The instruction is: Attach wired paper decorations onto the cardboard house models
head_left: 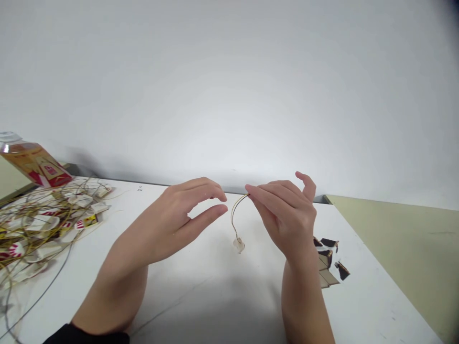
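Pinched between thumb and fingers of my right hand [287, 210] is the top of a thin looped string [233, 215]. From its lower end hangs a small, pale, translucent piece [238, 245], blurred, whose kind I cannot make out. Just left of the string, my left hand [186, 210] is raised with thumb and forefinger apart, and nothing shows between them. Both hands are above the white table [201, 296]. The right fingertips hide the upper end of the string.
At the left lies a tangled heap of strings with white, red and yellow tags [46, 224]. Behind it a bottle of reddish liquid [39, 165] leans over. Dark and tan scraps [328, 263] lie right of my right wrist. A white wall [229, 95] rises behind the table.
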### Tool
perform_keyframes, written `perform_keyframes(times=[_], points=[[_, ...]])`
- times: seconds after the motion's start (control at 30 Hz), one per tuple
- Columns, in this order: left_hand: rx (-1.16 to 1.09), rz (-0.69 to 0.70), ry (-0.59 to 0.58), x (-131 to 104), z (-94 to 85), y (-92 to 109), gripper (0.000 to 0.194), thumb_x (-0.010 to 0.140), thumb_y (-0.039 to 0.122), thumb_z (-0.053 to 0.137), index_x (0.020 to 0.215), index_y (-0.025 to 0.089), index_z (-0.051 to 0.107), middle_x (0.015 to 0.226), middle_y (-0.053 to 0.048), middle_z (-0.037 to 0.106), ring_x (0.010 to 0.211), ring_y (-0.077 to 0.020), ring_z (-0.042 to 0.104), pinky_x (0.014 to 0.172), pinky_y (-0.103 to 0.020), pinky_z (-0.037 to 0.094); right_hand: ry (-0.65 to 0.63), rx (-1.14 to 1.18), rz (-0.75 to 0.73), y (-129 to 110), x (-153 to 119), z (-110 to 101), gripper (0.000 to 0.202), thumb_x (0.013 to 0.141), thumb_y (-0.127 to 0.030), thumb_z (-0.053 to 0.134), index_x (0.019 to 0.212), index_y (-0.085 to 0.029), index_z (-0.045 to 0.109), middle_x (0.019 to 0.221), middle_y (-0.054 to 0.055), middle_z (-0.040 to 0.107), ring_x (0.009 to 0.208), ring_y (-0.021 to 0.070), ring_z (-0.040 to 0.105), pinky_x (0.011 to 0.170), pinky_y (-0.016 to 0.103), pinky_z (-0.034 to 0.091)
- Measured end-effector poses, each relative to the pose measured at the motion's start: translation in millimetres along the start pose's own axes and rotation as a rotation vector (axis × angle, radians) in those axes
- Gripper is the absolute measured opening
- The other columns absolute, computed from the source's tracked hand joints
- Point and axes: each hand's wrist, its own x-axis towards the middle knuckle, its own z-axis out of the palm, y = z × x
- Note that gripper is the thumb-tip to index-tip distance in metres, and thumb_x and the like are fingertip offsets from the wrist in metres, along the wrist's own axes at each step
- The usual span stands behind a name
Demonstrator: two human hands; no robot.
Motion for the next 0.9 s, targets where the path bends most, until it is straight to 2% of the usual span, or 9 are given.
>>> perform_keyframes(times=[0.3, 0.43, 0.53, 0.73, 0.9], points=[[-0.072, 0.007, 0.049, 3, 12.6, 7, 0.019, 0.097, 0.027, 0.044, 0.098, 0.020, 0.061, 0.092, -0.002, 0.064, 0.081, -0.0136, 0.058, 0.073, -0.027, 0.047, -0.055, -0.021, -0.035, -14, 2, 10, 0.025, 0.089, -0.015, 0.059, 0.094, -0.037, 0.069, 0.076, -0.009, 0.070, 0.072, 0.0105, 0.063, 0.108, 0.044, 0.024], [-0.051, 0.005, 0.062, 2, 11.7, 5, 0.015, 0.097, 0.022, 0.046, 0.097, 0.021, 0.061, 0.091, 0.000, 0.063, 0.081, -0.0117, 0.057, 0.073, -0.025, 0.044, -0.031, -0.024, -0.027, -12, 3, 8, 0.017, 0.088, -0.024, 0.063, 0.102, -0.034, 0.067, 0.091, -0.005, 0.073, 0.082, 0.0136, 0.066, 0.107, 0.043, 0.027], [-0.035, 0.007, 0.081, 2, 10.0, 4, 0.012, 0.096, 0.021, 0.049, 0.096, 0.021, 0.061, 0.094, 0.002, 0.063, 0.082, -0.0099, 0.056, 0.075, -0.023, 0.043, -0.004, -0.034, -0.019, -6, 2, 5, 0.022, 0.087, -0.029, 0.065, 0.109, -0.032, 0.065, 0.101, -0.001, 0.072, 0.089, 0.0162, 0.066, 0.106, 0.043, 0.029], [-0.037, -0.025, 0.067, 1, 7.4, 3, 0.013, 0.096, 0.021, 0.048, 0.095, 0.021, 0.061, 0.092, 0.002, 0.063, 0.080, -0.0093, 0.055, 0.074, -0.023, 0.042, 0.017, -0.017, -0.010, 3, -1, 1, 0.018, 0.086, -0.026, 0.065, 0.103, -0.033, 0.065, 0.101, -0.002, 0.070, 0.090, 0.0163, 0.065, 0.104, 0.042, 0.030], [-0.051, -0.017, 0.050, 1, 6.3, 2, 0.015, 0.096, 0.022, 0.048, 0.097, 0.021, 0.062, 0.096, 0.001, 0.063, 0.086, -0.0112, 0.057, 0.079, -0.024, 0.042, -0.036, 0.007, -0.020, 0, 1, 2, 0.013, 0.087, -0.026, 0.065, 0.099, -0.032, 0.067, 0.105, -0.001, 0.069, 0.091, 0.0157, 0.064, 0.104, 0.043, 0.030]])
